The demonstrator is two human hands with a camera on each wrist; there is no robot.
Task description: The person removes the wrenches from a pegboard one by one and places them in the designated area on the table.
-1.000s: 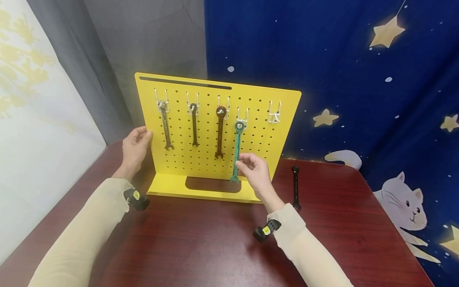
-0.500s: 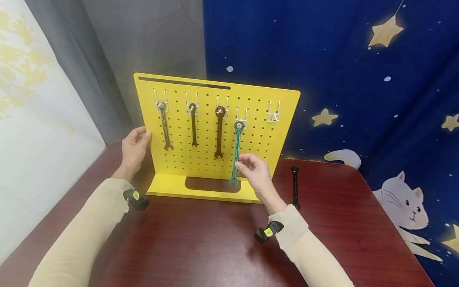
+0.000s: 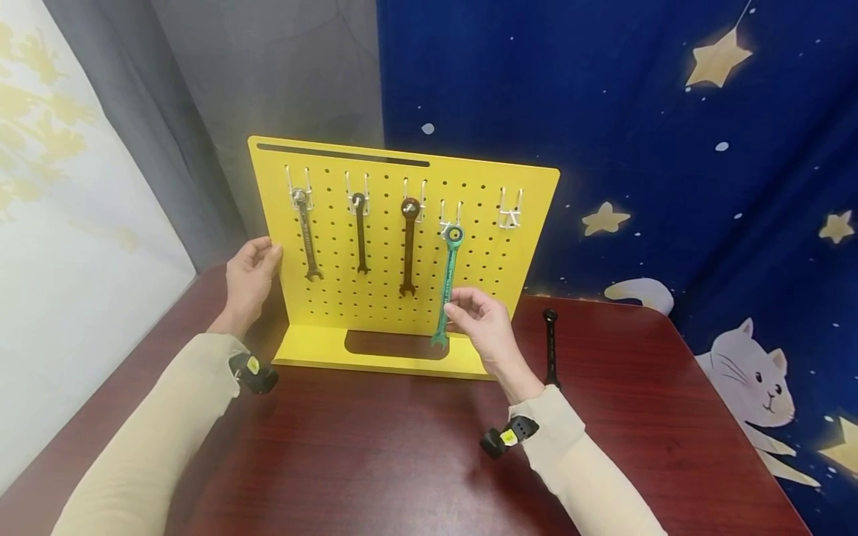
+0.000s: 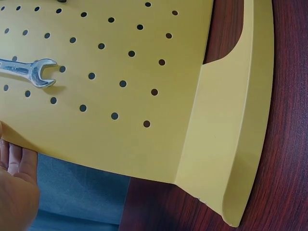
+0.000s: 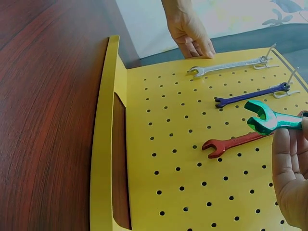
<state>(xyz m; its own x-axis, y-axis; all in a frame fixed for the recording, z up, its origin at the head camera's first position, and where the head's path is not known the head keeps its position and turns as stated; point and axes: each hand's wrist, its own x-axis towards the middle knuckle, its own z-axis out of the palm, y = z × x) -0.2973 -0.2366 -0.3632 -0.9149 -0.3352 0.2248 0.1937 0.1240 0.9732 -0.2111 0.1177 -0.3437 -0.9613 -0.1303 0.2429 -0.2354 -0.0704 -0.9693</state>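
Note:
My right hand (image 3: 488,326) pinches a green wrench (image 3: 447,286) by its lower shaft, before the yellow pegboard (image 3: 395,309). The wrench stands nearly upright, its ring end in front of and slightly right of a white hook (image 3: 450,212), with no hook tip showing through the ring. In the right wrist view its open jaws point left, beyond the fingers of my right hand (image 5: 291,178). My left hand (image 3: 249,275) grips the board's left edge between thumb and fingers; the left wrist view shows that hand (image 4: 18,190) partly, at the edge.
A silver wrench (image 3: 307,238), a dark wrench (image 3: 362,238) and a reddish wrench (image 3: 410,253) hang on hooks to the left. An unused hook (image 3: 510,216) is at the upper right. A black wrench (image 3: 551,348) lies on the table (image 3: 375,454), right of the board.
The green wrench's ring end has shifted right and come off the hook tip, which showed through it before. My right hand has moved slightly right with it. The left hand keeps its grip.

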